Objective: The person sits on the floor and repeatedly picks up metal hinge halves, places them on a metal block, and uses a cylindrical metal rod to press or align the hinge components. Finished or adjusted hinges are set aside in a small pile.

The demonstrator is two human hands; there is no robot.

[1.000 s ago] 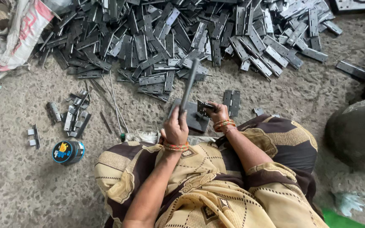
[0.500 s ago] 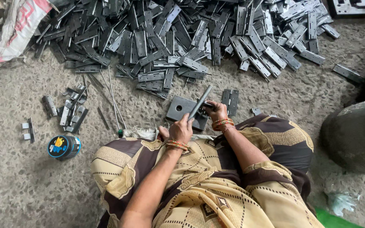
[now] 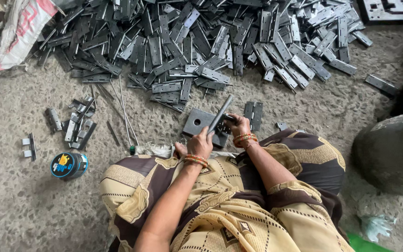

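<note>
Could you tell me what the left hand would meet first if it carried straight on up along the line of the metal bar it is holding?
Probably the big pile of grey metal hinges. The left hand grips a bar angled up and right over a square metal block; beyond the bar tip lies bare floor, then the pile's near edge. Depth is uncertain.

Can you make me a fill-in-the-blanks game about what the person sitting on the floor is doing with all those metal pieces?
1. The left hand grips a long metal ____ that slants up over the square plate.
2. The square plate has a round ____ in it.
3. The big pile of hinges lies on the ____.
4. The round tin has a ____ lid.

Missing words: bar; hole; floor; blue
</note>
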